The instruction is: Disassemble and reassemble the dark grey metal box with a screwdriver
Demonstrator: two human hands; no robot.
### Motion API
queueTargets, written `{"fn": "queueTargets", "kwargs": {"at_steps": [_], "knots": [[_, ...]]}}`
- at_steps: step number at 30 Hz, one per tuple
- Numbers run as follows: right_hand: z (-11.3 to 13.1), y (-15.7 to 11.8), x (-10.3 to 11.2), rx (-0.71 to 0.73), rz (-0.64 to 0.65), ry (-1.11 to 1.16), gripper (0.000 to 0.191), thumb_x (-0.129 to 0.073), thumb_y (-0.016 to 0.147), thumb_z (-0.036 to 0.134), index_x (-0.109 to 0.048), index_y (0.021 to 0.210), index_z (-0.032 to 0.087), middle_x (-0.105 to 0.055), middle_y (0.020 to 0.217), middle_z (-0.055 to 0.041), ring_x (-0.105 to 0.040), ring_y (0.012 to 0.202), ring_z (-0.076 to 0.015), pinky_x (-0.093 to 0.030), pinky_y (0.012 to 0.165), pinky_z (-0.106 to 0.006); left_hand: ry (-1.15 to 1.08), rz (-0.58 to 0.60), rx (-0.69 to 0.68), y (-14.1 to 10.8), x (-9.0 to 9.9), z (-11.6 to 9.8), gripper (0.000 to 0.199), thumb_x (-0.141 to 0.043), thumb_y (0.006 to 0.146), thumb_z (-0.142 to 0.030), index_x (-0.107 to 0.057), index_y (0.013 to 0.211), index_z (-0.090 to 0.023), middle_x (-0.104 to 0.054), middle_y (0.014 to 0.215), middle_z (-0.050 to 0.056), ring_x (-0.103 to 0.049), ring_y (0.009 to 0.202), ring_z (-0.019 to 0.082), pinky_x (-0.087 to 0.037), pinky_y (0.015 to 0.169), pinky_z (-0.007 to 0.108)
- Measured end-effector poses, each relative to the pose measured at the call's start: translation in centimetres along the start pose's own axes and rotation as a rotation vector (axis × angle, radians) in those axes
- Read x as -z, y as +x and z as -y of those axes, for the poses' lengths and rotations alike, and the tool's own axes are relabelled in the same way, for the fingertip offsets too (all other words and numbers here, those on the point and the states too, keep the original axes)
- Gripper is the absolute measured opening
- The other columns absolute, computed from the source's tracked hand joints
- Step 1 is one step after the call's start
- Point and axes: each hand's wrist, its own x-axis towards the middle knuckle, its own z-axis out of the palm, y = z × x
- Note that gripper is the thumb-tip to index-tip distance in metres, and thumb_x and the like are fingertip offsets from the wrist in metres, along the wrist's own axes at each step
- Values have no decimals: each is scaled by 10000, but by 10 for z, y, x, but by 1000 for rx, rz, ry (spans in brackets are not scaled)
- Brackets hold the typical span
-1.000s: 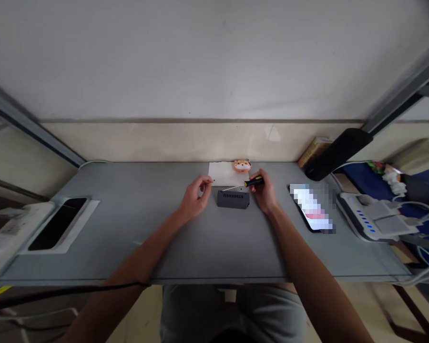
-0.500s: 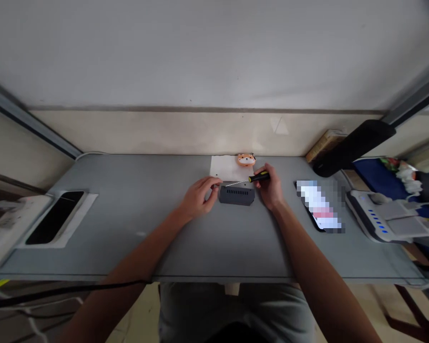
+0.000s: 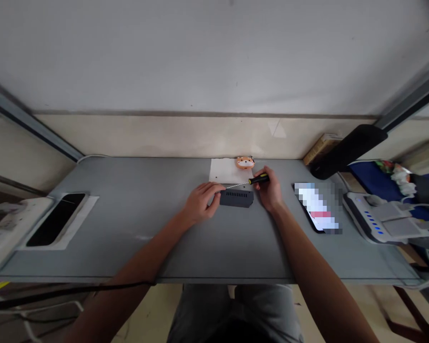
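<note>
Fingers (image 3: 270, 172) of a person's right hand (image 3: 272, 193) wrap the black-and-yellow handle of a screwdriver (image 3: 259, 179), its thin shaft slanting toward the left end of a slotted dark-grey case (image 3: 236, 197). The case lies mid-bench, its row of slots facing up, its long side running left to right. At that left end, the thumb and fingertips of the left hand (image 3: 199, 202) bend close together beside the screwdriver's tip; whether they pinch anything cannot be told. Just behind the case, a white sheet (image 3: 223, 169) lies on the grey bench (image 3: 128, 190), bearing a small dark speck (image 3: 216, 177) near its front left corner and an orange, animal-faced object (image 3: 245, 162) at its back right. Beyond the right hand rests a phone with a lit, blurred-out screen (image 3: 317, 207), near a white power strip (image 3: 372, 216) loaded with plugs. A black cylinder (image 3: 348, 151) leans at the back right. Well apart at far left, a dark-screened phone (image 3: 57, 219) lies on white material (image 3: 76, 224).
</note>
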Motion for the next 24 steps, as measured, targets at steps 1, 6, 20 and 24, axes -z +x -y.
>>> {"fn": "queueTargets", "kwargs": {"at_steps": [1, 6, 20, 24], "knots": [[2, 1, 0, 6, -29, 9, 366, -715, 722, 520, -590, 561, 216, -601, 572, 17, -436, 414, -68, -330, 405, -233, 11, 4, -15, 0, 0, 0, 230, -438, 979, -139, -622, 1104, -200, -754, 980, 76, -725, 894, 188, -589, 813, 339], [17, 4, 9, 169, -292, -112, 382, -602, 820, 489, -572, 550, 220, -557, 511, 24, -431, 400, -83, -323, 422, -251, 84, 4, -128, 2, 5, 1, 191, -505, 943, -150, -624, 1086, -191, -749, 968, 76, -722, 827, 184, -589, 756, 329], [16, 9, 19, 143, -441, -422, 520, -524, 877, 595, -569, 516, 224, -465, 406, 34, -423, 388, -119, -335, 446, -291, 77, -68, -126, 7, 11, -5, 162, -508, 930, -102, -621, 992, -200, -756, 866, 53, -730, 754, 178, -586, 702, 316], [18, 13, 20, 120, -450, -242, 419, -549, 846, 510, -537, 540, 223, -578, 505, 14, -432, 407, -102, -346, 432, -273, 77, -89, -91, 6, 9, -5, 202, -520, 899, -65, -636, 985, -206, -774, 858, 43, -745, 755, 183, -587, 715, 320]]}}
